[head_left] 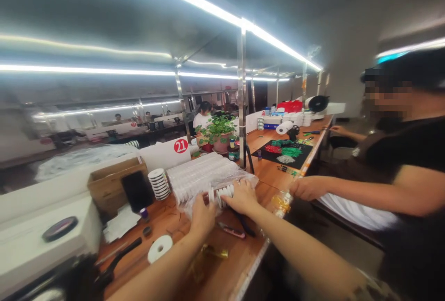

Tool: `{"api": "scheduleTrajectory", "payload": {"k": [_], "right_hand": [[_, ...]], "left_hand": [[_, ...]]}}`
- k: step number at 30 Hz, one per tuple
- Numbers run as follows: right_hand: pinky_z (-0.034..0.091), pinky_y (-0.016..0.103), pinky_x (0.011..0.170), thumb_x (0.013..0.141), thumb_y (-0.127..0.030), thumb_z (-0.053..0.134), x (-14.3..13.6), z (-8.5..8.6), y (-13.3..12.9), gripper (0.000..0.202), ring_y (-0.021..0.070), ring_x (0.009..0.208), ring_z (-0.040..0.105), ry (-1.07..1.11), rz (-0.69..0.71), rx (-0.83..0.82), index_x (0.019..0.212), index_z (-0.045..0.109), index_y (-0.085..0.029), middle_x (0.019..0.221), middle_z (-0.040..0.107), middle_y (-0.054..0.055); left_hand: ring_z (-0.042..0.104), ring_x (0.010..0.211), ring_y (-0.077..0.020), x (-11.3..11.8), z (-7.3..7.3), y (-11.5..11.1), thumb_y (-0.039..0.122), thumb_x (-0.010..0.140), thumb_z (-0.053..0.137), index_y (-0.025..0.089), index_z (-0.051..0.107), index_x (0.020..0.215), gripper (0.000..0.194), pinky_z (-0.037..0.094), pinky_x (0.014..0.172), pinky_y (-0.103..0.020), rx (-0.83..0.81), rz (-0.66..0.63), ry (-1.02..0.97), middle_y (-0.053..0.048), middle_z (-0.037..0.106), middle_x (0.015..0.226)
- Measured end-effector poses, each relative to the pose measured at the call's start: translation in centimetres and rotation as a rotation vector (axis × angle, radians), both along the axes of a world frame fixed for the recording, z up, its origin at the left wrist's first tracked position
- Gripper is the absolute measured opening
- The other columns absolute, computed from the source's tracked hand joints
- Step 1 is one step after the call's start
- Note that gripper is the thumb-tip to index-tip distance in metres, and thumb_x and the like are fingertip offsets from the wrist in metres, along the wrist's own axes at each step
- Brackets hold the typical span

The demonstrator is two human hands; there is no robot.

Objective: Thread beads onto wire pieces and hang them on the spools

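Observation:
A short row of white spools point(222, 195) lies sideways on the wooden workbench, at the front edge of a clear plastic bag point(205, 176) packed with rows of spools. My left hand point(203, 214) pinches the spool at the row's left end, which stands slightly apart from the others. Over the right end, the fingers of my right hand point(244, 197) are wrapped round the row; parts of those spools are hidden. Just below my hands lie pink-handled snips point(232, 231) and a dark-handled tool point(245, 224). Nearer to me are a flat white spool point(160, 248) and gold-coloured pieces point(214, 251).
Left of the bag stand a stack of spools point(160, 184), a dark phone-like slab point(137, 191) and a cardboard box point(116, 178). A metal post point(241, 101) and potted plant point(220, 134) rise behind. At right, a co-worker's hand point(309, 187) rests near the bench edge.

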State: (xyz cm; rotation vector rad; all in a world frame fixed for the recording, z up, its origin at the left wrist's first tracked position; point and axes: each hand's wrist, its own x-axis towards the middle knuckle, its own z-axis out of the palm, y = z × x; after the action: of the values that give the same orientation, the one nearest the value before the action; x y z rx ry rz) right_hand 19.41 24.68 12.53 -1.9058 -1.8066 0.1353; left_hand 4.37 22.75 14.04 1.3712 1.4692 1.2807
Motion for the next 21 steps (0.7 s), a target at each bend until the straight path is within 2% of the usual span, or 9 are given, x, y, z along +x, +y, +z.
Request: {"api": "scheduleTrajectory", "payload": {"k": [2,5,10,13,15,17,19,21], "right_hand": [[0.028,0.048,0.094,0.070,-0.064,0.051,-0.1,0.0,0.0,0.076,0.0391,0.120,0.034,0.000,0.000,0.000,0.122,0.052,-0.008,0.126,0.047,0.024],[0.028,0.047,0.094,0.070,-0.062,0.052,-0.3,-0.1,0.0,0.075,0.0383,0.119,0.036,-0.003,-0.010,0.001,0.123,0.052,-0.008,0.124,0.049,0.024],[0.030,0.046,0.094,0.071,-0.061,0.052,-0.6,-0.2,-0.4,0.070,0.0372,0.118,0.039,-0.027,-0.008,0.005,0.120,0.054,-0.010,0.121,0.052,0.022],[0.032,0.047,0.091,0.072,-0.057,0.053,-0.8,-0.2,-0.9,0.066,0.0383,0.117,0.040,-0.050,0.004,-0.010,0.119,0.054,-0.011,0.119,0.053,0.021],[0.032,0.048,0.091,0.073,-0.056,0.052,-0.8,-0.3,-1.2,0.065,0.0400,0.116,0.041,-0.065,0.015,-0.023,0.118,0.055,-0.010,0.116,0.054,0.022],[0.031,0.049,0.091,0.073,-0.056,0.050,-0.8,-0.5,-1.3,0.066,0.0417,0.115,0.042,-0.079,0.029,-0.033,0.119,0.056,-0.009,0.115,0.054,0.024],[0.030,0.050,0.092,0.074,-0.057,0.048,-0.7,-1.0,-1.2,0.067,0.0426,0.115,0.043,-0.102,0.032,-0.044,0.120,0.055,-0.009,0.115,0.054,0.025],[0.031,0.049,0.092,0.074,-0.059,0.047,-0.5,-1.9,-0.8,0.066,0.0413,0.114,0.045,-0.137,0.018,-0.053,0.120,0.056,-0.013,0.115,0.056,0.023]], "left_hand": [[0.063,0.096,-0.0193,-0.3,0.9,-0.8,0.004,0.077,0.055,0.017,0.053,0.096,0.023,0.051,0.083,-0.032,-0.032,-0.028,-0.120,-0.010,0.064,0.105],[0.067,0.083,-0.0187,-0.6,1.9,-1.6,0.001,0.078,0.054,0.017,0.052,0.089,0.020,0.056,0.071,-0.031,-0.117,-0.049,-0.283,-0.010,0.067,0.098],[0.068,0.080,-0.0167,-0.7,3.3,-3.2,-0.002,0.077,0.053,0.016,0.053,0.086,0.020,0.057,0.067,-0.025,-0.141,-0.039,-0.424,-0.009,0.068,0.094],[0.068,0.078,-0.0180,-2.0,5.9,-4.7,-0.003,0.076,0.054,0.014,0.057,0.084,0.019,0.057,0.065,-0.025,-0.105,-0.044,-0.431,-0.010,0.069,0.089],[0.068,0.078,-0.0194,-4.2,8.8,-5.7,-0.003,0.074,0.058,0.012,0.060,0.084,0.019,0.058,0.065,-0.027,-0.052,-0.041,-0.408,-0.010,0.070,0.086],[0.068,0.079,-0.0186,-7.8,12.2,-6.4,-0.001,0.073,0.061,0.013,0.063,0.086,0.019,0.057,0.068,-0.027,0.026,0.010,-0.369,-0.009,0.070,0.087],[0.067,0.075,-0.0151,-12.8,15.7,-7.0,-0.002,0.073,0.061,0.014,0.063,0.089,0.023,0.056,0.070,-0.025,0.110,0.126,-0.319,-0.006,0.070,0.087],[0.066,0.072,-0.0126,-18.8,18.3,-8.1,-0.003,0.074,0.059,0.013,0.062,0.090,0.023,0.055,0.068,-0.022,0.165,0.270,-0.263,-0.004,0.069,0.081]]}}
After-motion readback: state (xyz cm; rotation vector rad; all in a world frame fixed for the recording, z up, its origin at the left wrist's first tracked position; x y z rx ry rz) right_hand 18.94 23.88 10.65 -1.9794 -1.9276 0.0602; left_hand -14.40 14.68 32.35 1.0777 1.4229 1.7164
